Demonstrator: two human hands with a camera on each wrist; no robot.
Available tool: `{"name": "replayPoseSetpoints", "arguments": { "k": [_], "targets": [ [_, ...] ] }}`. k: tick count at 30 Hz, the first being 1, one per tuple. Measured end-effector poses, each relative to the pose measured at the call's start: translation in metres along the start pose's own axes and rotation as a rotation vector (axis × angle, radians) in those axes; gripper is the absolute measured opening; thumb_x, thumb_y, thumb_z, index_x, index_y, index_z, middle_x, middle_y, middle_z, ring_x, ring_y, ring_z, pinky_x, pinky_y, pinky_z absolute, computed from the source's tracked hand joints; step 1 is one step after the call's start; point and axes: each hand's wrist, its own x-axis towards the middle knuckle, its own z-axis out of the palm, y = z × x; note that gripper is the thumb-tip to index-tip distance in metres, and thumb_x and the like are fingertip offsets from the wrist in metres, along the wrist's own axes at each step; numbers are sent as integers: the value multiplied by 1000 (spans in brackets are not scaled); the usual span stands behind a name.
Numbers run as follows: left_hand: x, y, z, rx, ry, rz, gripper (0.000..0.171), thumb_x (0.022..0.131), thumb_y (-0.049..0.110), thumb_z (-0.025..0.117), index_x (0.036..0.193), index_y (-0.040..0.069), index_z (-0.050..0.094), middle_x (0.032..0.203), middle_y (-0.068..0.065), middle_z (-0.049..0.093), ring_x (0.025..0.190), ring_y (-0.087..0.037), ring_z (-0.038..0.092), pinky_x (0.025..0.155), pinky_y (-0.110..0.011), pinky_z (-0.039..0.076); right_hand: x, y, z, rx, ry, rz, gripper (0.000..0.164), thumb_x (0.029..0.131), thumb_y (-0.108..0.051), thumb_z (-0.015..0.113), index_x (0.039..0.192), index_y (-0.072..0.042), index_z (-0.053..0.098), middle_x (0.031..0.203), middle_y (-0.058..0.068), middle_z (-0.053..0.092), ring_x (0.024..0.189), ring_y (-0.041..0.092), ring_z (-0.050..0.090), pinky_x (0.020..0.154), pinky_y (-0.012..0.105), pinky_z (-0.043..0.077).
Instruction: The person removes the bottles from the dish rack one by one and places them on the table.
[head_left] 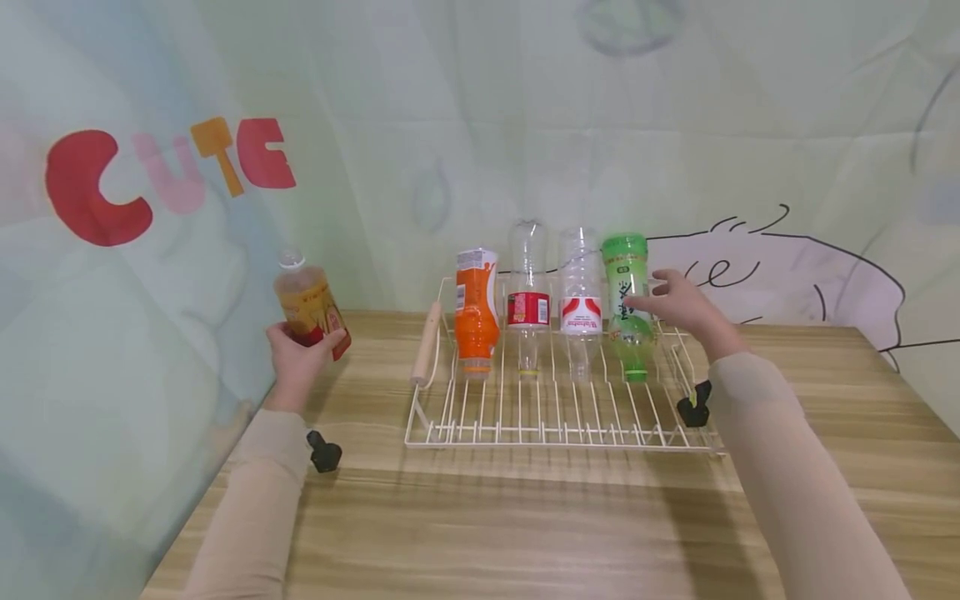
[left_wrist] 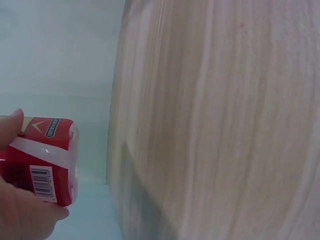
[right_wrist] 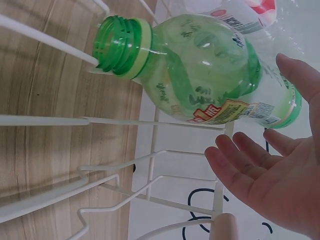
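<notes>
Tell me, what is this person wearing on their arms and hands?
Both arms are covered by long, close-fitting beige sleeves, the left sleeve and the right sleeve, which end at the wrists. The left hand and right hand are bare: no gloves, rings or watch show. A small black fitting sits below the left wrist, and another below the right.

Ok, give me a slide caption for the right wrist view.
Open right hand beside an uncapped green bottle on the white wire rack.

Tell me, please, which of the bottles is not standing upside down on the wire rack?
The amber bottle with the red label, gripped by the left hand left of the wire rack. The other four stand inverted on it.
</notes>
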Motion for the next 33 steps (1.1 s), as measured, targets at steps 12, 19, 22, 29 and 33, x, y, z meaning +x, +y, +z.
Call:
{"name": "replayPoseSetpoints", "arguments": {
  "k": [12, 19, 22, 29, 33],
  "targets": [
    [-2, -13, 5, 19, -45, -51, 81, 86, 23, 72, 142, 4, 17, 148, -22, 32, 138, -32, 34, 114, -42, 28, 5, 3, 7, 41, -28, -44, 91, 92, -42, 62, 151, 5, 11, 142, 34, 37, 124, 47, 46, 99, 57, 42],
    [-2, -19, 6, 41, -57, -73, 80, 88, 22, 69, 145, 5, 15, 151, -22, 29, 140, -33, 30, 116, -45, 25, 9, 6, 12, 76, -41, -46, 89, 92, -37, 63, 150, 4, 10, 140, 33, 39, 122, 45, 48, 97, 54, 45],
    [-3, -21, 6, 54, -63, -76, 80, 89, 22, 69, 146, 5, 14, 151, -23, 28, 140, -33, 29, 116, -45, 24, 8, 7, 13, 79, -49, -54, 89, 92, -36, 63, 151, 4, 9, 139, 33, 39, 121, 45, 48, 96, 53, 46],
    [-2, -27, 9, 35, -49, -72, 82, 88, 21, 70, 145, 4, 15, 151, -23, 28, 140, -34, 29, 116, -45, 24, 8, 8, 14, 82, -64, -53, 94, 92, -38, 63, 151, 3, 2, 140, 34, 36, 123, 47, 46, 97, 55, 45],
    [-1, -29, 10, -5, -38, -78, 83, 86, 20, 72, 145, 4, 16, 150, -22, 30, 139, -32, 31, 115, -43, 25, 8, 9, 14, 83, -69, -62, 94, 92, -38, 62, 151, 3, 2, 139, 35, 37, 122, 47, 46, 97, 55, 45]
  ]
}}
